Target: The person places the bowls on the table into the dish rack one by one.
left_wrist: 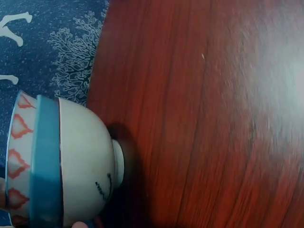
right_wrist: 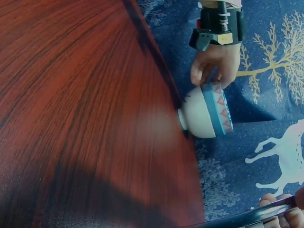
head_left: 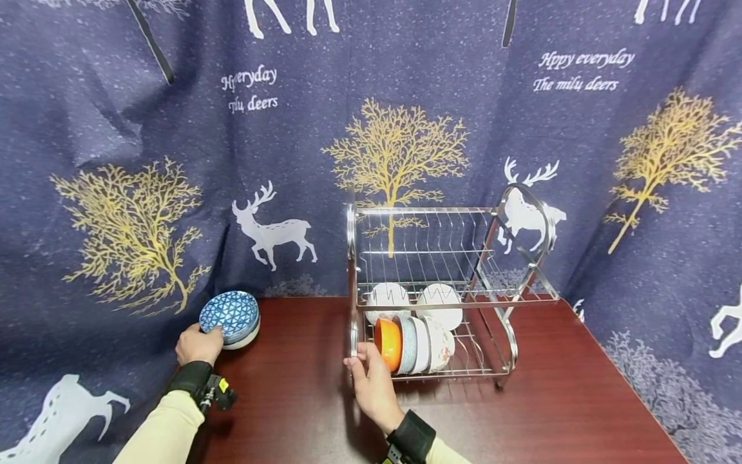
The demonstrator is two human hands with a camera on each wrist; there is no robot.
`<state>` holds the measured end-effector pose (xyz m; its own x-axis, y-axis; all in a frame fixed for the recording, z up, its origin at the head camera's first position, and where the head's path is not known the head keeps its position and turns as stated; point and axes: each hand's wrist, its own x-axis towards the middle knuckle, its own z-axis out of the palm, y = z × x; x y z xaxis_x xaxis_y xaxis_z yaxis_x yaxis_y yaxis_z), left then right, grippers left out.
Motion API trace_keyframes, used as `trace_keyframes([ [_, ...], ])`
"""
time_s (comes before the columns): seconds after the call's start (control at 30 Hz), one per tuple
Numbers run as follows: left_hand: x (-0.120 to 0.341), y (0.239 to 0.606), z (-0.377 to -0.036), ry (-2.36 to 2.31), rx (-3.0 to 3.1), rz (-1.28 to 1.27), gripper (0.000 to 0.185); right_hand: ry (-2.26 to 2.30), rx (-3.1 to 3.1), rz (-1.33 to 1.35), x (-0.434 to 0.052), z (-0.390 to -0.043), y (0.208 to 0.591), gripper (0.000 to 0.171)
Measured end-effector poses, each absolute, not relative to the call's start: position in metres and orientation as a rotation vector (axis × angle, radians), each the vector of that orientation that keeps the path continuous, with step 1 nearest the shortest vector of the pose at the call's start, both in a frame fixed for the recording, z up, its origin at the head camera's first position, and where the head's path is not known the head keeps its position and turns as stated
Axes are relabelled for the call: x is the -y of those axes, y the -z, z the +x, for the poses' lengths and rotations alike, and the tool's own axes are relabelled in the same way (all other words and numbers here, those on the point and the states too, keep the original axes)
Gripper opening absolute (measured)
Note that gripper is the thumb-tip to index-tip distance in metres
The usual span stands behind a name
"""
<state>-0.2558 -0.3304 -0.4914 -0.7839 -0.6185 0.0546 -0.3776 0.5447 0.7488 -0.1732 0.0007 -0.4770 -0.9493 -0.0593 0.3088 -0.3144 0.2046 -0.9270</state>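
My left hand (head_left: pixel 199 346) pinches the rim of a nested stack of bowls (head_left: pixel 230 319) at the table's left side. A blue-and-white geometric pattern lines the top bowl. In the left wrist view, the stack (left_wrist: pixel 88 156) shows a red-patterned rim, a blue band and a white lower bowl whose foot is close over the table. My right hand (head_left: pixel 373 386) grips the front left upright of a two-tier metal dish rack (head_left: pixel 429 305). Its fingers (right_wrist: pixel 285 219) curl round the metal bar at the bottom corner of the right wrist view.
On the rack's lower tier, an orange bowl (head_left: pixel 387 345), a grey-blue bowl (head_left: pixel 407 345) and pale bowls (head_left: pixel 442 345) stand on edge in a row. Two white bowls (head_left: pixel 388 303) sit behind them. A dark blue deer-print curtain (head_left: pixel 301 161) hangs behind the reddish-brown table (head_left: pixel 301 367).
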Motion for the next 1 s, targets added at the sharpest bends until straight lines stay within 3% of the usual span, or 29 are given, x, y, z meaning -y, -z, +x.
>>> trace_keyframes([
  [0.67, 0.332, 0.482, -0.267, 0.705, 2.442, 0.506, 0.030, -1.825, 2.255, 0.361, -0.002, -0.174, 0.481, 0.018],
  [1.0, 0.341, 0.467, -0.276, 0.676, 2.616, 0.561, 0.027, -1.814, 2.257, 0.366, -0.002, -0.174, 0.479, 0.017],
])
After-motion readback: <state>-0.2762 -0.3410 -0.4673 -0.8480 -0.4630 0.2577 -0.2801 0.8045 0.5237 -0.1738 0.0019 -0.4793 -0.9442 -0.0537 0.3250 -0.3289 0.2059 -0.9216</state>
